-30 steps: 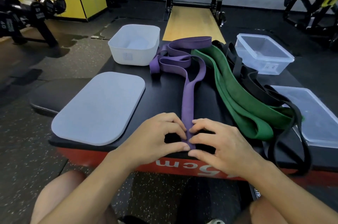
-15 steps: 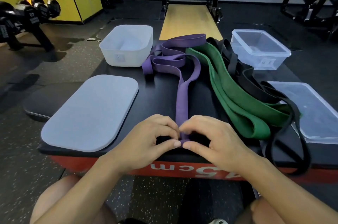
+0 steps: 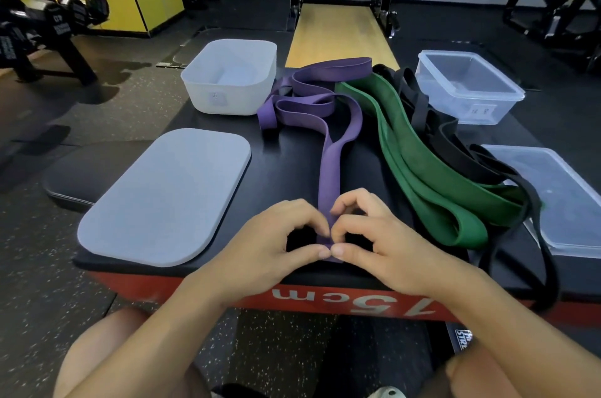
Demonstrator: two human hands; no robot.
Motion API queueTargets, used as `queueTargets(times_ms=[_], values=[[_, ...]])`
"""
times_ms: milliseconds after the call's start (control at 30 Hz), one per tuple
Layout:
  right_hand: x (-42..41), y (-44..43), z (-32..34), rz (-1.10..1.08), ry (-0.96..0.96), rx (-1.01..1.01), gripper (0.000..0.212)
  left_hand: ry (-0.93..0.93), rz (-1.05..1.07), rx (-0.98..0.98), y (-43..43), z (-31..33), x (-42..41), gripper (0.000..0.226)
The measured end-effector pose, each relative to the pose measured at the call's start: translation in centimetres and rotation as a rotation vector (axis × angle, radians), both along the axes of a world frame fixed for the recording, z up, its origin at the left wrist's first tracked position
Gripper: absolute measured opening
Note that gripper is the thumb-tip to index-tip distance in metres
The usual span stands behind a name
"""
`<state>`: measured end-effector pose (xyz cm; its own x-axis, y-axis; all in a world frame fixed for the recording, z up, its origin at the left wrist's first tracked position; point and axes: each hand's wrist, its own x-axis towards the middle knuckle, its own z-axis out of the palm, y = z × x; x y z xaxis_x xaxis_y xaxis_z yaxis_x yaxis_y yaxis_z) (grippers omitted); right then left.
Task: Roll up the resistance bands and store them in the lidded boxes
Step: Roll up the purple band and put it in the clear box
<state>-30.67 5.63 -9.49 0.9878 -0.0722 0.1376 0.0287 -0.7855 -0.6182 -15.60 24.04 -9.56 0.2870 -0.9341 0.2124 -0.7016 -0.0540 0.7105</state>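
barely shifted, left hand (image 3: 273, 235) and right hand (image 3: 383, 244) pinch the end of the purple resistance band (image 3: 330, 170); a loose first fold may spring open.

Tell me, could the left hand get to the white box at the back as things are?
Probably yes, once it lets go: the left hand pinches the near end of the purple band. The white box stands open at far left, only its flat lid lying between them.
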Motion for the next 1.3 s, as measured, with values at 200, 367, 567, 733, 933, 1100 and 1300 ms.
queueTargets(times_ms=[200,367,567,733,933,1100,1300], values=[[0.2,0.2,0.9,0.011,0.068,0.103,0.015,-0.108,0.013,-0.067,0.6,-0.3,-0.3,0.022],[-0.4,0.4,0.0,-0.043,-0.049,0.172,0.016,-0.127,0.055,-0.117,0.7,-0.4,-0.8,0.019],[-0.3,0.6,-0.6,-0.011,-0.249,0.087,0.005,0.067,0.066,-0.068,0.5,0.3,-0.4,0.012],[-0.4,0.5,-0.7,0.016,-0.265,-0.02,0.022,0.193,0.06,0.031,0.4,0.9,0.1,0.01],[-0.5,0.7,-0.9,-0.06,-0.217,0.002,0.018,0.199,0.056,0.041,-0.3,1.0,0.4,0.016],[-0.6,0.7,-0.9,-0.075,-0.229,-0.033,0.02,0.03,0.037,-0.011,-0.5,0.2,0.6,0.016],[-0.7,1.2,-1.6,-0.12,-0.367,-0.199,0.029,-0.275,-0.002,0.001,0.1,-0.1,0.5,0.024]])
